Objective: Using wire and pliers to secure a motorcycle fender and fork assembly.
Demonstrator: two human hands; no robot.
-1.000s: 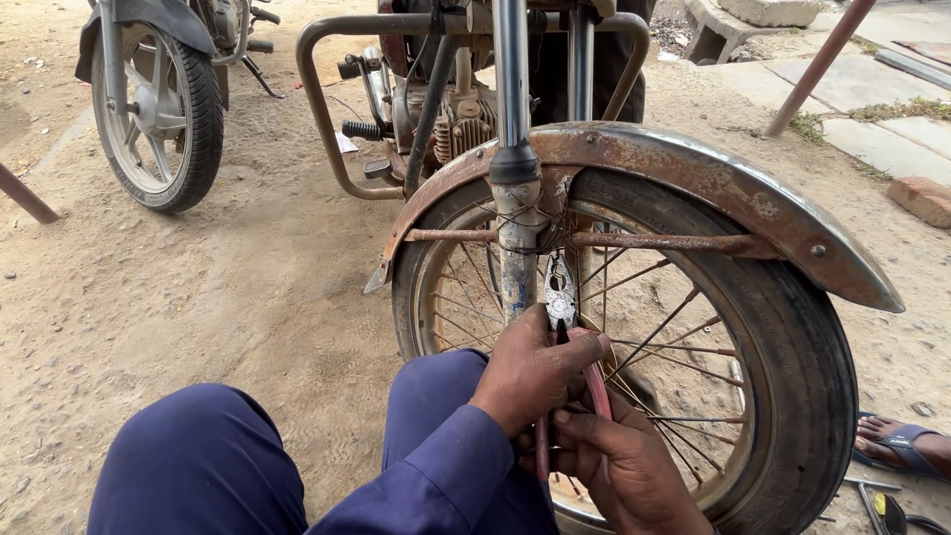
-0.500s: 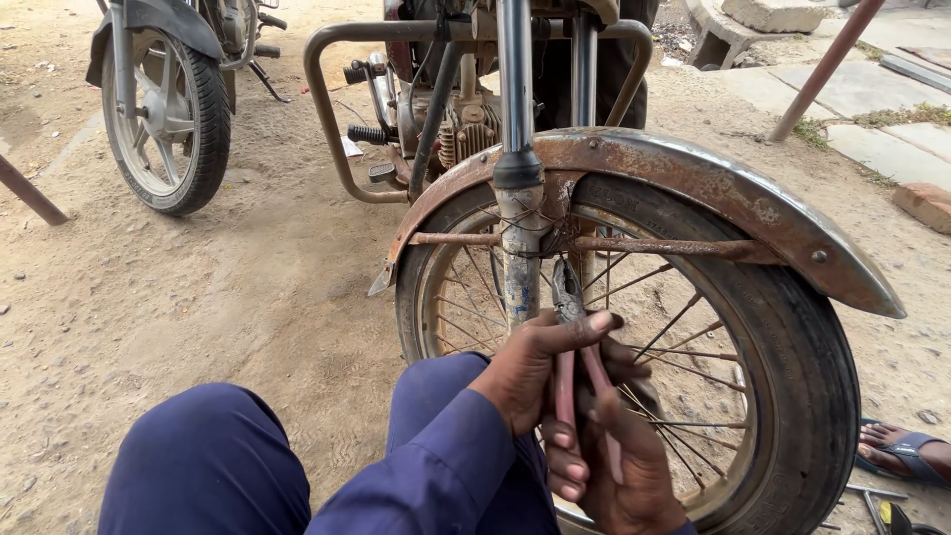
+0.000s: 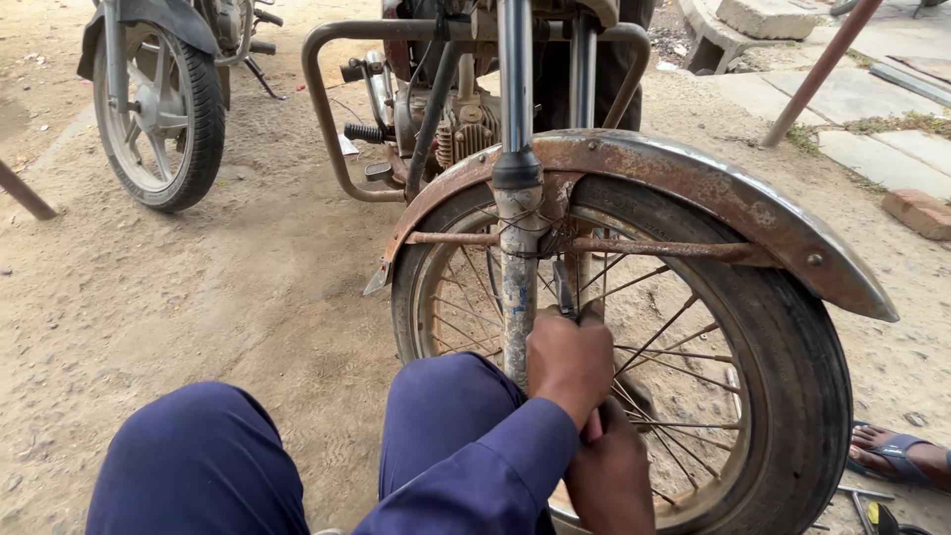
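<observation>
I sit on the ground in front of a motorcycle's front wheel [image 3: 783, 396], which has a rusty mudguard [image 3: 693, 188]. My left hand [image 3: 570, 362], in a blue sleeve, is closed around a pair of pliers [image 3: 565, 292] beside the fork leg [image 3: 517, 287]. The dark jaws stick up above my fist among the spokes. My right hand [image 3: 609, 476] sits just below and grips the lower end of the same handles, which are mostly hidden.
A second motorcycle's wheel [image 3: 158, 109] stands at the back left on sandy ground. A crash bar [image 3: 327, 119] and the engine are behind the fork. Another person's sandalled foot [image 3: 897, 456] and small tools lie at the lower right. A red pole [image 3: 812, 69] leans at the back right.
Both hands have drawn together over the pliers, so the red handles no longer show. The pliers' jaws stay by the fork among the spokes.
</observation>
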